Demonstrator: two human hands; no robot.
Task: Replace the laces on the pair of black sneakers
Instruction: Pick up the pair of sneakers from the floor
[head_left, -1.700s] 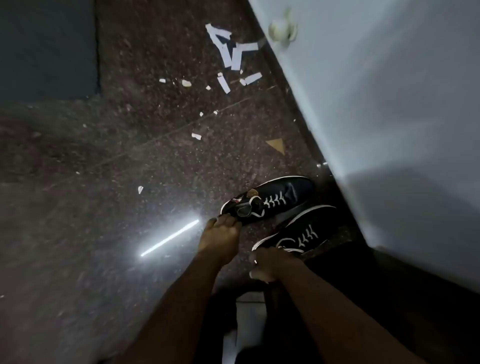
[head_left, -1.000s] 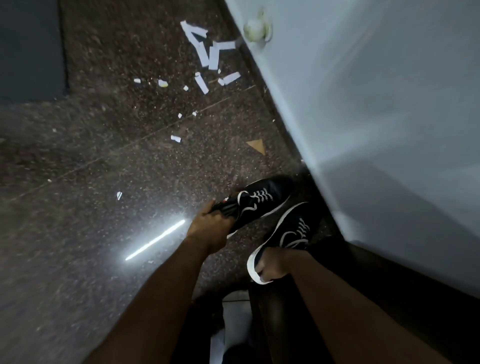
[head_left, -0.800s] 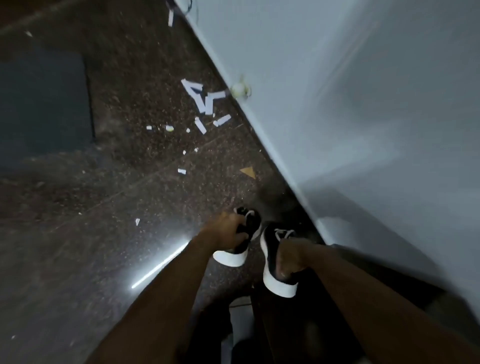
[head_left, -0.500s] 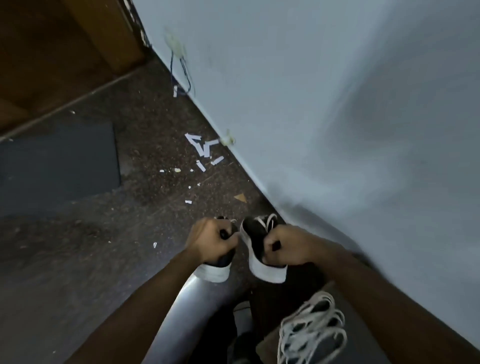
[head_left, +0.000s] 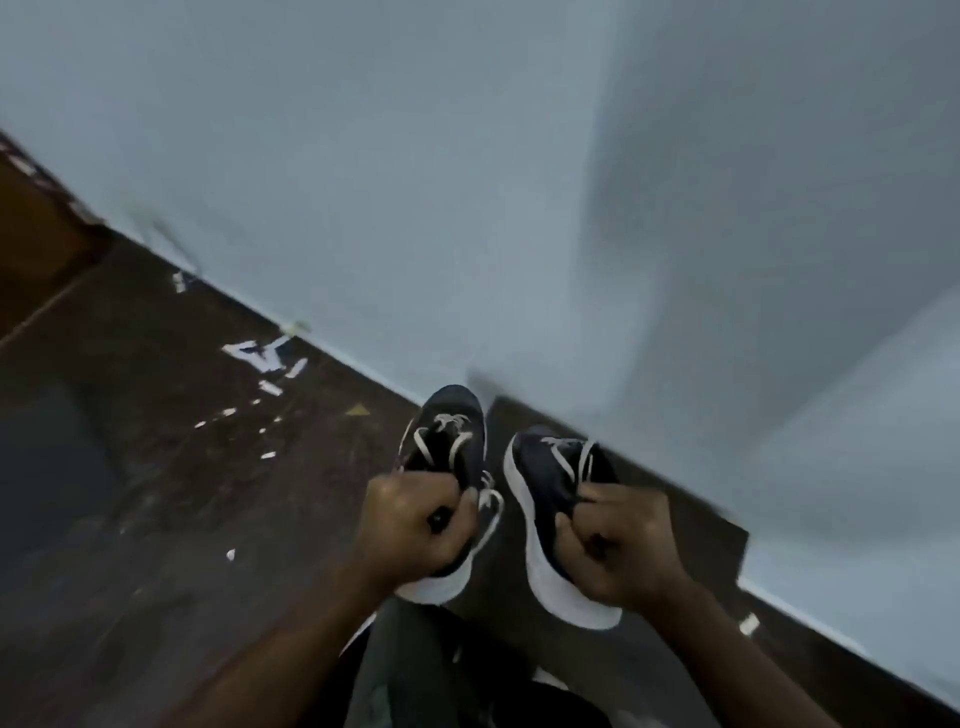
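Observation:
Two black sneakers with white soles and white laces are held up off the floor in front of me, toes pointing away. My left hand (head_left: 413, 525) grips the heel collar of the left sneaker (head_left: 448, 441). My right hand (head_left: 615, 545) is closed on the collar of the right sneaker (head_left: 548, 478), which is turned so its white sole edge faces left. Both shoes' heels are hidden by my fingers. The frame is motion-blurred.
A pale blue wall (head_left: 467, 182) fills the top and right, meeting the dark speckled floor (head_left: 130, 493) along a diagonal line. White paper scraps (head_left: 260, 358) lie on the floor near the wall. A dark mat (head_left: 47, 467) lies at left. My legs are below.
Both hands took the sneakers off the floor by the wall and lifted them toward me. My view has tilted up, so more wall shows now.

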